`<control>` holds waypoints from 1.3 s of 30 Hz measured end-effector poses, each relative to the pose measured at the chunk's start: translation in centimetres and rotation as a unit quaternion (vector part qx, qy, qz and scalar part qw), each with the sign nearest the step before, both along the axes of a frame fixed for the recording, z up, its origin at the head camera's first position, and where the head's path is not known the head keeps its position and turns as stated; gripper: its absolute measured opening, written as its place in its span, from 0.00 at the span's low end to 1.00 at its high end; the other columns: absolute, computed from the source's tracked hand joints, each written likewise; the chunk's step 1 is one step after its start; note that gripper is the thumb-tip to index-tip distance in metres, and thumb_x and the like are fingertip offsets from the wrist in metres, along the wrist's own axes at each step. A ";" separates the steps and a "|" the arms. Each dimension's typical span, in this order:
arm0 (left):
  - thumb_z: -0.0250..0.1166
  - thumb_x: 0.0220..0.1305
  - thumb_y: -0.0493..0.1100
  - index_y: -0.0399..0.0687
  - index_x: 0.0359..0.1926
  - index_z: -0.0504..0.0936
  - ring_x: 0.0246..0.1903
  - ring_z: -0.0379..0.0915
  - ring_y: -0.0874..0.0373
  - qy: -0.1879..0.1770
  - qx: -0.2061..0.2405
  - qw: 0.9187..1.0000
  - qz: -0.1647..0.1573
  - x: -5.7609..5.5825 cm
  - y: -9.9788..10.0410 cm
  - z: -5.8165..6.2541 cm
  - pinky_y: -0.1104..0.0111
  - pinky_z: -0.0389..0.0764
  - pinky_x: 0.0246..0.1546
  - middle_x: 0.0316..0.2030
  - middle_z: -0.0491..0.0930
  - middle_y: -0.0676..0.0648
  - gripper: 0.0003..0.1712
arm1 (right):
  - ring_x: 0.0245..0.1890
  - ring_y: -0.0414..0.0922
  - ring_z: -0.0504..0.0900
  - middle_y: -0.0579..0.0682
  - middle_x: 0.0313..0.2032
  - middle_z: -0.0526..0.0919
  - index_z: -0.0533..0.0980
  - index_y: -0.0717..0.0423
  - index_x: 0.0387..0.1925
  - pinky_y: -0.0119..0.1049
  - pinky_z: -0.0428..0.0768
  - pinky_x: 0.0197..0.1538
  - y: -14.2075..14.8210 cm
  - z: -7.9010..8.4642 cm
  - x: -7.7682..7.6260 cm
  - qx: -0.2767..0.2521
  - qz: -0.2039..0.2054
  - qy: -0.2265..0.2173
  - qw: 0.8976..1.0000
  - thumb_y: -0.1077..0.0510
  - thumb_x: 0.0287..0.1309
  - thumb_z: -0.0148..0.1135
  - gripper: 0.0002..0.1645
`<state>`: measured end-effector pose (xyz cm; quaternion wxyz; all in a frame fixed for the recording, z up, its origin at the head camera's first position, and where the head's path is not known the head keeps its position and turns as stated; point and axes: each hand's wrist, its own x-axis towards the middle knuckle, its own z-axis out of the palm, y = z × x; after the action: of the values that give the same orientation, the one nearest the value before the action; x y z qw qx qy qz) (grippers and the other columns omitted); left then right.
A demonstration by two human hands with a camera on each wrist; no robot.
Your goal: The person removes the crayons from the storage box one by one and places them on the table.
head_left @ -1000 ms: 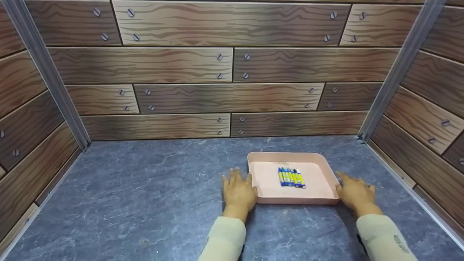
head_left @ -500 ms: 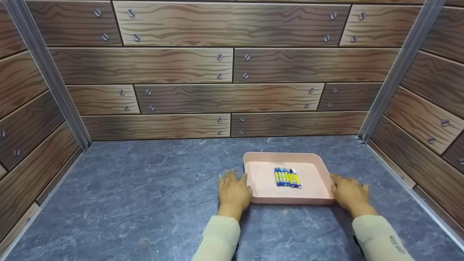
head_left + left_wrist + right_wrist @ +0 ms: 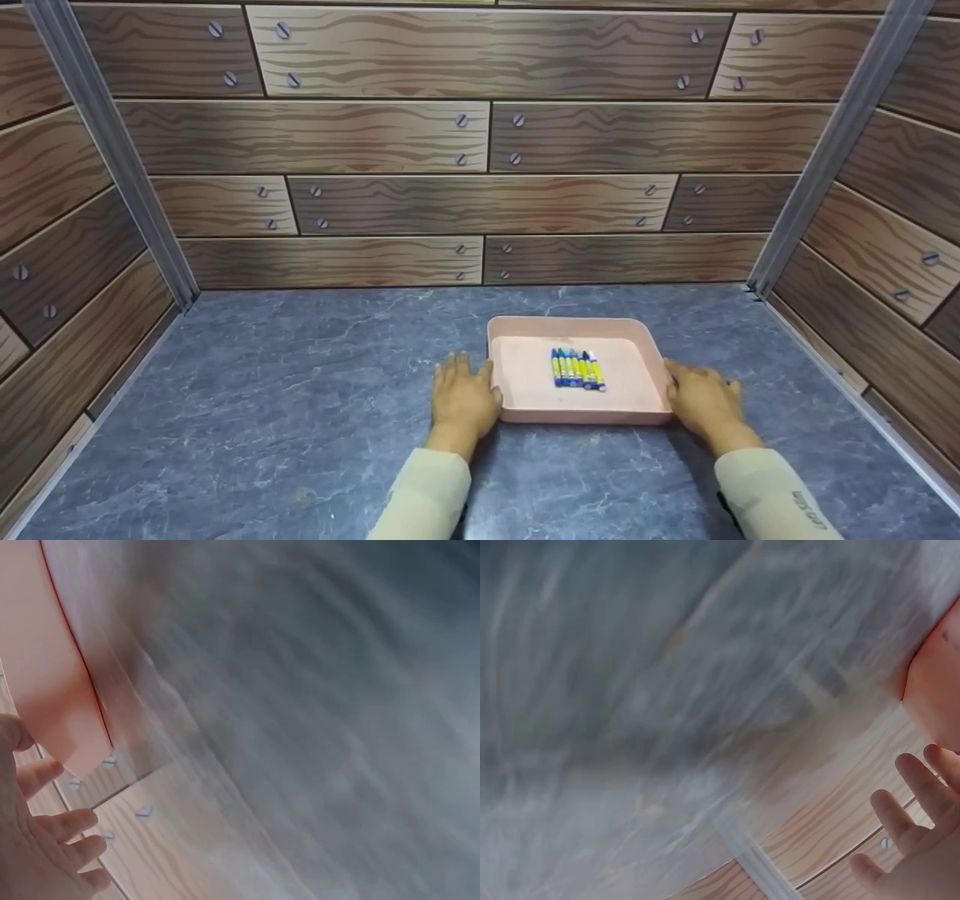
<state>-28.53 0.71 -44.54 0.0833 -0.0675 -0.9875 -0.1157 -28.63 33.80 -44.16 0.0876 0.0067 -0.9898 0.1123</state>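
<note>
A shallow pink tray (image 3: 525, 386) lies on the dark marbled tabletop, right of centre in the head view. Several crayons (image 3: 577, 370) with yellow wrappers and blue ends lie side by side inside it. My left hand (image 3: 463, 397) is at the tray's left side, its thumb against the wall and its fingers spread forward. At the opposite side, my right hand (image 3: 706, 399) touches the right wall with fingers extended. Both wrist views show straight, spread fingers close to the tray wall (image 3: 56, 682); the crayons are out of sight there.
The marbled tabletop (image 3: 300, 390) extends widely to the left of the tray. Wood-patterned panels (image 3: 390, 202) enclose the back and both sides, with metal posts (image 3: 825, 165) at the rear corners.
Both hands and the tray with its crayons have shifted left across the tabletop. My right hand has come in against the tray's right wall. The head view has turned slightly.
</note>
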 end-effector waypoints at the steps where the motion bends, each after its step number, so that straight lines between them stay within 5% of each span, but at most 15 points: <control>1: 0.55 0.66 0.54 0.53 0.63 0.74 0.66 0.54 0.39 0.001 0.000 1.000 -0.002 0.0 -0.2 0.0 0.48 0.53 0.66 0.64 0.65 0.35 0.27 | 0.55 0.69 0.68 0.68 0.55 0.74 0.70 0.60 0.62 0.68 0.58 0.49 -0.2 0.0 0.0 -0.001 0.000 0.001 1.000 0.58 0.61 0.50 0.27; 20: 0.56 0.65 0.53 0.51 0.63 0.74 0.67 0.52 0.36 0.000 0.015 1.000 -0.012 1.7 -5.7 -0.2 0.46 0.49 0.67 0.65 0.62 0.33 0.27 | 0.56 0.65 0.70 0.62 0.56 0.75 0.72 0.60 0.60 0.63 0.63 0.49 -5.1 -0.2 1.0 -0.001 0.020 0.033 0.999 0.58 0.60 0.52 0.26; 39: 0.60 0.62 0.49 0.46 0.60 0.76 0.64 0.57 0.36 0.037 0.036 0.998 -0.026 5.5 -12.1 -0.5 0.43 0.53 0.64 0.62 0.66 0.32 0.26 | 0.56 0.62 0.71 0.60 0.57 0.76 0.76 0.60 0.56 0.65 0.63 0.52 -10.1 -0.5 4.0 -0.001 0.076 0.072 0.994 0.56 0.59 0.59 0.24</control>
<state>-22.99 -11.38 -45.04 0.1192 -0.0940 -0.9769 -0.1505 -24.65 23.69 -44.67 0.1502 0.0899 -0.9774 0.1185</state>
